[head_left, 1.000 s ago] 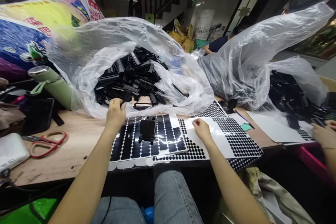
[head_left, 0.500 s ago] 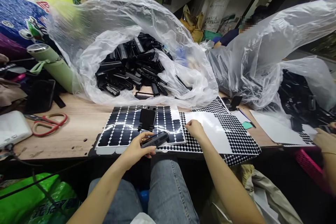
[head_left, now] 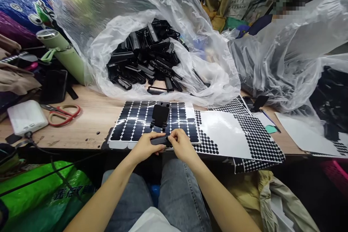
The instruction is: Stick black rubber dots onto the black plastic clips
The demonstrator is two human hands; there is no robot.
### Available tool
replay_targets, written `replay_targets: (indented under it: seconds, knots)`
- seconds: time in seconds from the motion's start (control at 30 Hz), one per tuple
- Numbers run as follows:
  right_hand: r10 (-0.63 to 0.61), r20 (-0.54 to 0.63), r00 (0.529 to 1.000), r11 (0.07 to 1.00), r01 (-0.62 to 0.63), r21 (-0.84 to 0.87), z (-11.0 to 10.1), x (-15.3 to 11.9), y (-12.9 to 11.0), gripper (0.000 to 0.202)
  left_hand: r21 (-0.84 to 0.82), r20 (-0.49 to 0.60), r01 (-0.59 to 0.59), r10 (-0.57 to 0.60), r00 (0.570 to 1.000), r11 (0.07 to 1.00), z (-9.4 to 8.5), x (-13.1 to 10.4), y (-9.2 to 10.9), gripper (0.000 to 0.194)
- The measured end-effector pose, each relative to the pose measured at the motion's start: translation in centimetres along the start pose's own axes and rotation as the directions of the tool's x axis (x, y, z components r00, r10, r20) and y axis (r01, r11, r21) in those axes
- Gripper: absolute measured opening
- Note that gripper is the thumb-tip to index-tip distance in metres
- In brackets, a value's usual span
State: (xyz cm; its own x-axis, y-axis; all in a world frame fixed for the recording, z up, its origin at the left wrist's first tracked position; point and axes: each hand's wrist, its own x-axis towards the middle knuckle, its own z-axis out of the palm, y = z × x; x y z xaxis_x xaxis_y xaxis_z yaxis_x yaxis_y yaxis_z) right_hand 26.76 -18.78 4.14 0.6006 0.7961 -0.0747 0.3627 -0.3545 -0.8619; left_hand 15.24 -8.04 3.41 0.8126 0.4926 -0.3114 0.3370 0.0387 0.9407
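My left hand [head_left: 148,146] is wrapped round a small black plastic part [head_left: 160,140] at the table's front edge. Thumb and fingers of my right hand [head_left: 181,144] are pinched together at the part's right end; whatever they may hold is too small to make out. Just beyond my hands, a black holder piece [head_left: 160,115] lies on a sheet of dark rounded stickers [head_left: 130,119]. To the right is a white sheet with black round dots [head_left: 262,139], partly bare of dots.
A clear plastic bag [head_left: 103,49] full of black parts [head_left: 146,58] stands behind. At left are red-handled scissors [head_left: 65,114], a white box [head_left: 27,117], a phone [head_left: 53,86] and a green bottle [head_left: 63,56]. More plastic bags are at right, with a person partly visible behind.
My right hand has moved left from the dotted sheet to the black part in my left hand. The view has shifted, and the neighbouring person's hand at the right is out of view.
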Motion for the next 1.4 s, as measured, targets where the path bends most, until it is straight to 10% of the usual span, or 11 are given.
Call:
replay_targets:
  seconds: [0.43, 0.6, 0.77, 0.9, 1.0, 1.1, 1.2, 1.4]
  knots:
    - [-0.070, -0.065, 0.995, 0.994, 0.064, -0.090, 0.3, 0.1, 0.4, 0.009, -0.045, -0.012, -0.012, 0.011, 1.000, 0.999, 0.2, 0.1, -0.4, 0.045]
    - [0.049, -0.468, 0.882, 0.974, -0.145, -0.172, -4.3, 3.9, 2.8, 0.028, -0.051, 0.031, 0.008, -0.006, 1.000, 0.999, 0.0, 0.1, -0.3, 0.049]
    - [0.243, -0.339, 0.909, 0.950, -0.293, -0.105, -7.6, 6.7, 5.3, 0.030, 0.216, -0.083, -0.073, 0.093, 0.992, 0.974, -0.3, -0.2, -0.3, 0.047]
    - [0.236, -0.326, 0.915, 0.958, -0.275, -0.080, -7.1, 6.4, 6.0, 0.036, 0.631, -0.367, -0.153, 0.466, 0.805, 0.761, 1.6, -1.1, 0.2, 0.045]
    - [0.227, -0.344, 0.911, 0.963, -0.262, -0.059, -6.5, 6.2, 6.2, 0.039, 0.658, -0.323, -0.308, 0.628, 0.708, 0.687, 5.5, -1.1, 1.2, 0.045]
    - [0.205, -0.362, 0.910, 0.972, -0.232, -0.032, -6.4, 6.5, 6.1, 0.041, 0.484, -0.126, -0.474, 0.595, 0.794, 0.736, 9.8, 0.8, 2.0, 0.053]
    - [0.178, -0.366, 0.913, 0.983, -0.184, 0.020, -6.1, 6.7, 5.6, 0.043, 0.340, -0.155, -0.346, 0.415, 0.897, 0.875, 12.1, 3.7, 1.9, 0.068]
    - [0.234, -0.227, 0.945, 0.857, -0.090, 0.508, -4.2, 6.8, 4.7, 0.045, 0.235, -0.246, -0.276, 0.331, 0.911, 0.932, 11.6, 6.2, 0.7, 0.077]
